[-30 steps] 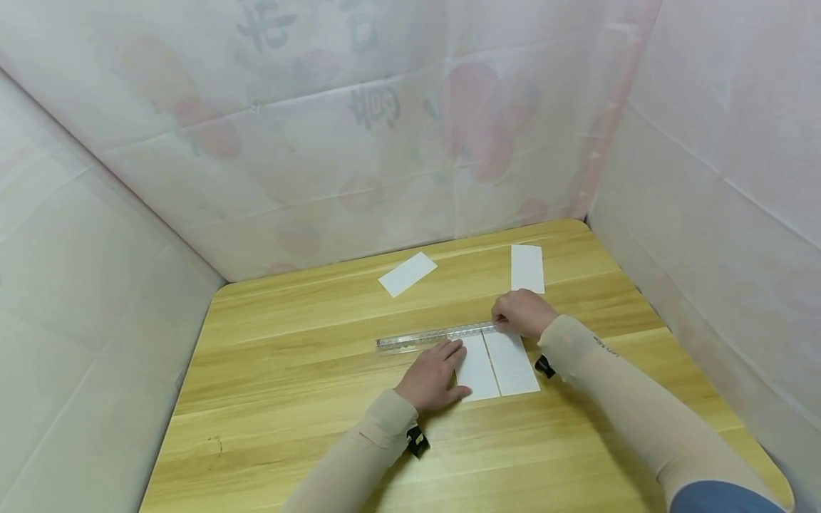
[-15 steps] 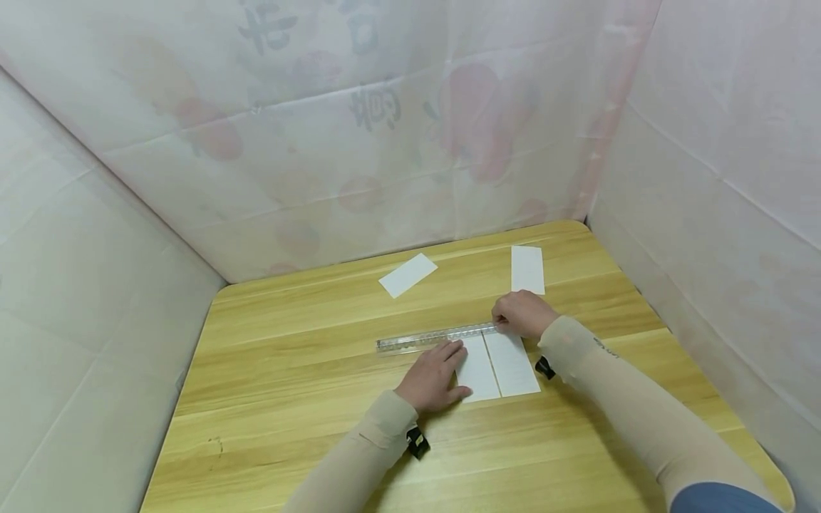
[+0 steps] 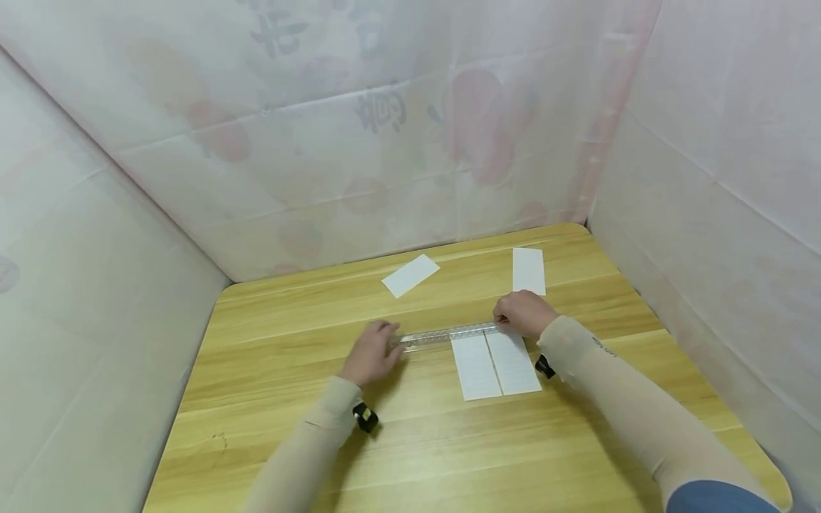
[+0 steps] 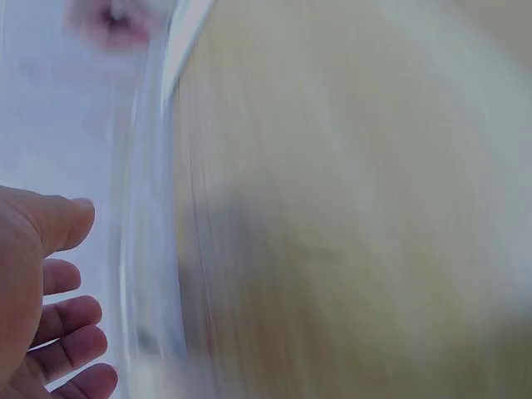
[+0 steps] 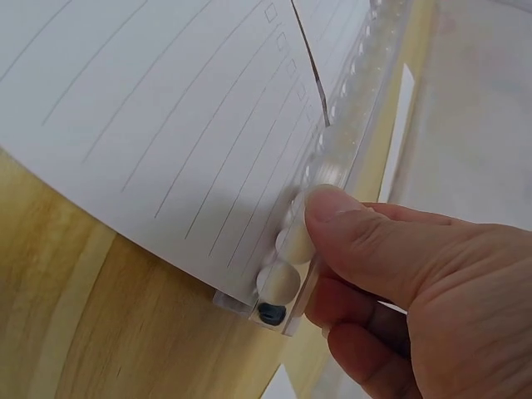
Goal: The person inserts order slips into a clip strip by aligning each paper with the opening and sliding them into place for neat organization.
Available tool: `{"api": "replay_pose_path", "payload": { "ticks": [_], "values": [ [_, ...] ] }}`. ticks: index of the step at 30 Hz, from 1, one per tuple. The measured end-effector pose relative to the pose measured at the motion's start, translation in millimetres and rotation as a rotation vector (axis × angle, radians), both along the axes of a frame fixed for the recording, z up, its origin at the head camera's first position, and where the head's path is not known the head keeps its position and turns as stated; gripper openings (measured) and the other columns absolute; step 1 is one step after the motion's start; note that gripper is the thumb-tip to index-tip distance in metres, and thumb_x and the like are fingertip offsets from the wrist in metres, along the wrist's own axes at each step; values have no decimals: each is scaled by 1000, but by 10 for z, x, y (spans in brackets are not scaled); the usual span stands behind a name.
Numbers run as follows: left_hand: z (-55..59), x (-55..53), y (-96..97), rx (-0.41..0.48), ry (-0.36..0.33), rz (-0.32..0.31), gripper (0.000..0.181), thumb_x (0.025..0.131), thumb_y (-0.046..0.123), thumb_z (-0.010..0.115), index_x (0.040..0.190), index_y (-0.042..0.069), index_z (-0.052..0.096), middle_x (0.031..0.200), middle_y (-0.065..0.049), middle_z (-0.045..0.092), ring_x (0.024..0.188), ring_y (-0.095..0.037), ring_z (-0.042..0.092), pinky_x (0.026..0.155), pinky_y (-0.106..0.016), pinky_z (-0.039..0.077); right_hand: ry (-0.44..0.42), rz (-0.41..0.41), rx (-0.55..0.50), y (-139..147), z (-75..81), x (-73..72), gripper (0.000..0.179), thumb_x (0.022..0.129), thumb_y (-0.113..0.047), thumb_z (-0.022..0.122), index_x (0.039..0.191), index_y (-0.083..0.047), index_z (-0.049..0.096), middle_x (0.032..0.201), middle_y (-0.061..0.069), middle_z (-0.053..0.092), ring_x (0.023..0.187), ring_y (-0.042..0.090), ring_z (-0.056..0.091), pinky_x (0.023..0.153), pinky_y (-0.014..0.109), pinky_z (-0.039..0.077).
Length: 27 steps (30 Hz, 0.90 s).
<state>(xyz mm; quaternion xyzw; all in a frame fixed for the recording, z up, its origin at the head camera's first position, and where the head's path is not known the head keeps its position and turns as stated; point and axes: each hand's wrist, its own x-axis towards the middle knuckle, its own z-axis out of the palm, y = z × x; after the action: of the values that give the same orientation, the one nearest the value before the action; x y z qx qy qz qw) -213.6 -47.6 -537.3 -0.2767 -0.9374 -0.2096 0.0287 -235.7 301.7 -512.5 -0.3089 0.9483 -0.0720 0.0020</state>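
In the head view, two lined white paper sheets (image 3: 476, 367) lie side by side with a narrow gap. A clear plastic strip (image 3: 426, 338) runs along their far edge and reaches well past them to the left. In the right wrist view the strip (image 5: 278, 283) shows a row of round bumps and a dark spot at its end. My right hand (image 3: 526, 313) pinches the strip's right end between thumb and fingers. My left hand (image 3: 372, 353) is at the strip's left end; the left wrist view shows its thumb and loosely bent fingers (image 4: 71, 349) apart, holding nothing.
Two small white papers lie farther back on the wooden table (image 3: 288, 427), one tilted (image 3: 410, 276) and one upright (image 3: 529, 271) just beyond my right hand. Pale printed curtains (image 3: 410, 178) stand around the table's back and sides.
My left hand has lifted off the left paper sheet and moved left to the strip's left end. My right hand stays in place on the strip's right end.
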Motion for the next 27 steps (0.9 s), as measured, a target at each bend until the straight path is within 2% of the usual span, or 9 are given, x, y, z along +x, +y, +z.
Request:
{"api": "replay_pose_path", "payload": {
  "ticks": [1,4,7,9,11,16,20,27],
  "values": [
    [-27,-45,-99,21,-19,28,49,88,35,60,127,5,52,120,-11,52,110,-26,48,91,-40,41,2,1,1,-5,6,5,28,78,-4,65,56,-19,56,53,-11,40,51,8,34,52,27,30],
    [-108,-147,-335,113,-137,93,44,89,34,59,123,6,57,112,-7,58,103,-21,53,87,-37,44,-2,-1,8,-26,20,19,30,76,2,60,53,-17,53,50,-10,34,49,8,30,51,27,28],
    [-172,-206,-467,232,-265,113,37,90,31,58,119,8,61,103,-1,62,88,-14,57,77,-32,48,-14,-5,15,-47,31,26,30,74,4,59,53,-17,54,50,-11,35,49,8,31,51,26,29],
    [-191,-225,-504,292,-315,116,32,91,31,57,115,10,64,101,2,63,85,-11,57,73,-29,48,-12,-10,21,-60,40,24,29,73,4,59,54,-17,56,51,-11,38,50,8,33,52,26,30],
    [-195,-234,-513,330,-338,124,28,91,30,58,110,13,67,99,4,64,83,-10,58,71,-29,48,-1,-13,28,-68,51,18,28,73,4,60,55,-17,56,52,-11,40,51,9,34,52,27,30],
    [-167,-264,-454,361,-346,167,17,87,30,64,97,19,72,92,7,65,82,-10,58,72,-30,48,16,-32,26,-60,65,-1,29,76,0,64,55,-18,55,52,-10,40,50,9,33,51,27,30],
    [-150,-272,-393,380,-373,187,14,85,28,66,93,19,73,88,6,65,78,-12,57,70,-31,47,21,-62,25,-31,42,3,33,77,-3,65,53,-19,51,52,-10,38,50,8,31,50,26,28],
    [-240,-267,-419,389,-381,219,9,84,26,67,87,20,73,82,7,64,74,-11,56,67,-29,46,13,-70,-14,-66,-16,70,27,78,-3,66,57,-18,57,56,-11,43,53,8,35,52,26,31]
  ]
}}
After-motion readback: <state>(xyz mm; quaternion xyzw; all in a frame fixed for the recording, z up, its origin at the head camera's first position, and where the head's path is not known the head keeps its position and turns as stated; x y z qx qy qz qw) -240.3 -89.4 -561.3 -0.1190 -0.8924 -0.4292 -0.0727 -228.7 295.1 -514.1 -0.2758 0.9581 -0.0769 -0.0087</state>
